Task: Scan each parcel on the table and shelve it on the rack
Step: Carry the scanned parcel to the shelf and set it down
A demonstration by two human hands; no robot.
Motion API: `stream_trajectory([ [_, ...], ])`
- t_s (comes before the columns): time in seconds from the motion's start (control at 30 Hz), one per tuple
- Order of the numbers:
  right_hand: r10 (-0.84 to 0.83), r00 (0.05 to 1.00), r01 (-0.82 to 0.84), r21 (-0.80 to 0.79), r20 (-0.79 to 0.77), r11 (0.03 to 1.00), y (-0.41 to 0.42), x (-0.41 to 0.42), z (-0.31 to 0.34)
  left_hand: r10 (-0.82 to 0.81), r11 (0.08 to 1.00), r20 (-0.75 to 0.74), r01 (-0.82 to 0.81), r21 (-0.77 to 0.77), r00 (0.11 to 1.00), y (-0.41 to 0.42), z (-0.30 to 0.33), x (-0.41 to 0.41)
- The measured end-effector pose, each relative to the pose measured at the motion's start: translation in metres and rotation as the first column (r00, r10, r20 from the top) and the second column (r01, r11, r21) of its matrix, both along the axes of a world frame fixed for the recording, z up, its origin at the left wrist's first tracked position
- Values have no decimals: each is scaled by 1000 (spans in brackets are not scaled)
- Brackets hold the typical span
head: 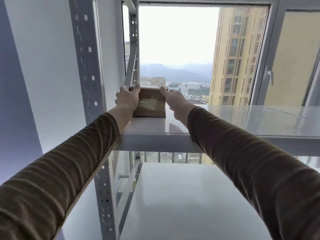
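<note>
The parcel (150, 103) was set on the rack's upper shelf (242, 118) at its left end, gripped by the left hand (127, 99) and right hand (174, 101). Release remained; further parcels could not be judged, the table being unseen.

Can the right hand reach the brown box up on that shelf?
Yes, it looks so. The right hand already touches the right side of the brown box, which sits on the upper shelf. Nothing stands between them. The left hand holds the other side.
</note>
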State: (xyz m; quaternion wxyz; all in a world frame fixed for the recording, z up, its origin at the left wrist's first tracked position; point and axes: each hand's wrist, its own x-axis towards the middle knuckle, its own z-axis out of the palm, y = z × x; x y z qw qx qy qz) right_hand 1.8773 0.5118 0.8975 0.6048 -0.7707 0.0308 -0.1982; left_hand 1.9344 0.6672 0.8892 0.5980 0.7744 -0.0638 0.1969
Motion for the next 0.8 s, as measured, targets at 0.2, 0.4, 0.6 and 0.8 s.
stream_trajectory([
  [0.2,-207,938,218,-9,278,976,-22,-66,-15,-134,977,544,20,211,828,-40,-3,-68],
  [0.4,-440,793,479,16,423,878,-64,-178,-62,-541,825,475,546,142,694,-117,-45,-157],
  [0.6,-642,684,669,54,346,742,-120,-309,-123,-805,542,298,840,15,514,-205,-108,-245],
  [0.8,-839,498,836,133,220,532,-179,-451,-181,-954,269,110,959,-88,278,-294,-172,-370],
])
